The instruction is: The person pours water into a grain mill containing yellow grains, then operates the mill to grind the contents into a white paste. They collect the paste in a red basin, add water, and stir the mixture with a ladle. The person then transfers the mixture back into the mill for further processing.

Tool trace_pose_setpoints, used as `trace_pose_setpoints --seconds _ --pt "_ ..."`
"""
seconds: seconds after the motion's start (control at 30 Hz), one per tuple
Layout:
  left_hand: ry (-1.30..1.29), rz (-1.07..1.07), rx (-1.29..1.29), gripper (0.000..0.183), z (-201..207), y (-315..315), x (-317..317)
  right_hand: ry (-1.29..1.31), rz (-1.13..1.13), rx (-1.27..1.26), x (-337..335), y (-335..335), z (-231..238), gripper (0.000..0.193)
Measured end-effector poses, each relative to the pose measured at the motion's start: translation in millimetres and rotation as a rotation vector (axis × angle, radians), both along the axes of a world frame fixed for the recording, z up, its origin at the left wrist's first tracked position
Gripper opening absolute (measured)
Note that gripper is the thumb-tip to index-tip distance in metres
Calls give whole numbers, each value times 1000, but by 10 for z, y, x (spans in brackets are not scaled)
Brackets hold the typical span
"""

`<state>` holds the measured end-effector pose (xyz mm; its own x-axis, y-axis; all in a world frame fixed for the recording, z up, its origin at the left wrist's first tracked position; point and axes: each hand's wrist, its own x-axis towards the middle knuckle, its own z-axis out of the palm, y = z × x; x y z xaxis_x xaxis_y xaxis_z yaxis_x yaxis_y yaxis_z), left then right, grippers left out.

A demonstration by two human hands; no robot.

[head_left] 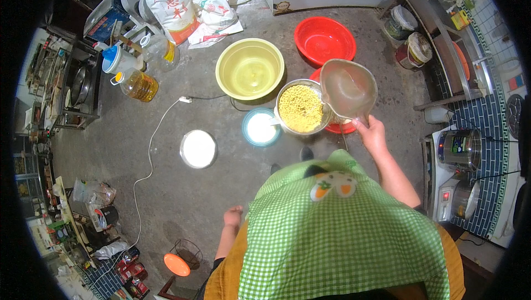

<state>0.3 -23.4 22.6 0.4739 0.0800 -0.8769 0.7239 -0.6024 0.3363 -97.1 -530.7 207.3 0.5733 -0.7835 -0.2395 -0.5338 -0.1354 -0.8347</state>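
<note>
My right hand (374,134) is closed around the handle of a translucent brownish water scoop (349,84). The scoop's lip is over the right rim of a round metal hopper (283,91) heaped with yellow soybeans (301,107). A pale spout on the hopper's left side reaches over a blue-rimmed basin (247,134) with white contents (261,127). A red basin (341,128) shows partly beneath the hopper and scoop. At my left side, my left hand (233,215) hangs low with curled fingers and nothing visible in them.
On the concrete floor stand a yellow-green basin (224,76), a red basin (323,37) and a round container of white stuff (198,149). A white cable (150,156) runs along the left. Oil bottles (138,85) and sacks (171,9) are at the back left; shelves (442,40) line the right.
</note>
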Motion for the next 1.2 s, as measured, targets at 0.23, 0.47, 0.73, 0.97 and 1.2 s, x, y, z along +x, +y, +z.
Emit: trace_pose_setpoints --seconds 0.23,0.47,0.73,0.97,1.2 --pt "-5 10 2 22 -102 58 -24 -3 11 7 5 -5 -10 28" --pt "-32 -17 -1 20 -82 37 3 -52 2 -23 23 20 -23 27" --pt "-128 -146 -21 19 92 -36 148 1 17 -36 54 22 15 26" --pt "-109 -102 -26 18 -204 73 191 21 -3 -9 82 25 0 23" --pt "-136 -71 -93 16 -481 212 143 11 9 -19 93 27 12 23"
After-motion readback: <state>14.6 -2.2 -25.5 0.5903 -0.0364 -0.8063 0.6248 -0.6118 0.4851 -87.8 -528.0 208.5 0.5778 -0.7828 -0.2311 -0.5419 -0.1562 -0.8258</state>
